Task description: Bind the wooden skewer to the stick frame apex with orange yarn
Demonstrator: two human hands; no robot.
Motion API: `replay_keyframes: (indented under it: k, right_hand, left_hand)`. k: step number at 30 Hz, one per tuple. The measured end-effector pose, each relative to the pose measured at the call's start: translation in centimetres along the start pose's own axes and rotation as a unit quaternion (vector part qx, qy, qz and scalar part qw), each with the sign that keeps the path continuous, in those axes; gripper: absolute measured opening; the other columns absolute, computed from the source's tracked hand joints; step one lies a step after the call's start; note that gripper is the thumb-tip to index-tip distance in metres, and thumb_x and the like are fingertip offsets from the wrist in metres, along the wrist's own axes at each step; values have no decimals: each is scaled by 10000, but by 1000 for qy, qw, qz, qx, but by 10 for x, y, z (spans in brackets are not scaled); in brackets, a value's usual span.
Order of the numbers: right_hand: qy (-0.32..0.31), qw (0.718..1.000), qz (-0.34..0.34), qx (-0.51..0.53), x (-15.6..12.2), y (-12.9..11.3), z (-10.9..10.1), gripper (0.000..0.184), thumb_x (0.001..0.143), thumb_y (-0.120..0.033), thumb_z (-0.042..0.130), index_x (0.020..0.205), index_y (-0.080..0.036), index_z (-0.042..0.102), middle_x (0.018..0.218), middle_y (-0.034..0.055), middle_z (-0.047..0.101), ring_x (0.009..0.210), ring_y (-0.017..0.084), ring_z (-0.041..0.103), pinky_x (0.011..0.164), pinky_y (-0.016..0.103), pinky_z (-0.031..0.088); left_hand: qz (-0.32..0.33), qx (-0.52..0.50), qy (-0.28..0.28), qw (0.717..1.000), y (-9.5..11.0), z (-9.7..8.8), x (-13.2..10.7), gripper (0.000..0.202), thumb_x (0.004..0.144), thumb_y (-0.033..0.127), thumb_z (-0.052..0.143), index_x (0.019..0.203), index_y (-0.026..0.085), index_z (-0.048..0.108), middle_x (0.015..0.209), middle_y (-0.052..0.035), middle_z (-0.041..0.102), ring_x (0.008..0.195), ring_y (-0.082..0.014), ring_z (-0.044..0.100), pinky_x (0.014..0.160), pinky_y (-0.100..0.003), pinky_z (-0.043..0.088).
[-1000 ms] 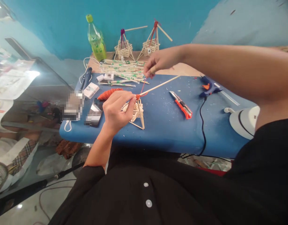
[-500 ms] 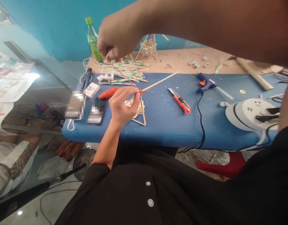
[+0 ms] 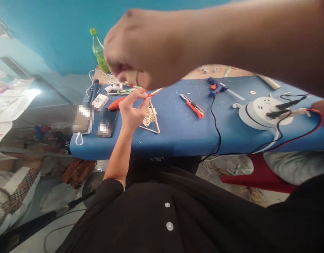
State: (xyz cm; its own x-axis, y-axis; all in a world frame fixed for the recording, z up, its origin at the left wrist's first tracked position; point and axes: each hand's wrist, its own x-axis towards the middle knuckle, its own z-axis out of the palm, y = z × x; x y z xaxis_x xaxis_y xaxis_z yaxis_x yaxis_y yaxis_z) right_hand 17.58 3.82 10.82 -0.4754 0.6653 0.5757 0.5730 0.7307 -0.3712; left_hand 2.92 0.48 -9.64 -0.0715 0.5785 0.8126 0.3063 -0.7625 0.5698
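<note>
Toward the near side of the desk point(image 3: 172, 137) is the stick frame point(image 3: 150, 116), the left hand point(image 3: 132, 114) pinching its top, grip closed. The phone point(image 3: 112, 123) lies to the left, the cutter point(image 3: 192, 106) to the right. Slightly farther, orange yarn point(image 3: 116, 104) sits beside the left hand. The right hand point(image 3: 139, 52) is raised, fingers curled shut around red-orange thread point(image 3: 131, 85) leading to the frame's top. Far left stands the bottle point(image 3: 99, 53).

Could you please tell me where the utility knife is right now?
In the head view, the utility knife lies right of centre on the blue mat, between the stick frame and the glue gun.
</note>
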Motion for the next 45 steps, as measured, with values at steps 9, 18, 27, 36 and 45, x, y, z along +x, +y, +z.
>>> replay_keyframes:
  k: [9,18,27,36,45]
  right_hand:
    - [-109,983,-141,-38,-159,-4,-21,192,1099,-267,532,944,-232,638,931,53,666,866,182,664,769,353,567]
    - [-104,989,-96,-36,-226,49,64,202,1064,-172,512,983,-174,697,943,62,690,749,149,634,647,290,477]
    - [-18,994,-76,-73,-219,64,86,229,1031,-223,564,915,-191,758,899,82,719,784,208,614,750,368,497]
    - [-25,997,74,-12,-192,93,96,322,1003,-291,567,1138,-206,847,1166,129,804,1079,314,721,1009,507,564]
    - [137,979,125,79,-180,48,126,604,860,-628,797,1286,-234,630,1251,140,749,1151,323,720,990,505,613]
  left_hand:
    - [-21,-119,-75,990,-20,-5,9,163,990,257,783,877,232,667,1053,-5,840,982,-164,811,887,-400,672]
    - [-18,-111,-111,987,-9,-12,19,124,926,117,729,923,236,697,992,-11,827,945,-152,814,847,-323,686]
    - [49,0,-168,984,5,-23,36,260,889,73,732,1009,264,860,978,-13,843,930,-165,793,869,-333,658]
    - [51,14,-164,985,8,-22,35,240,889,68,744,992,248,865,977,-17,852,928,-169,804,868,-325,659]
    - [43,15,-170,984,1,-22,33,276,893,82,726,1018,284,866,1004,-15,847,945,-176,798,879,-345,664]
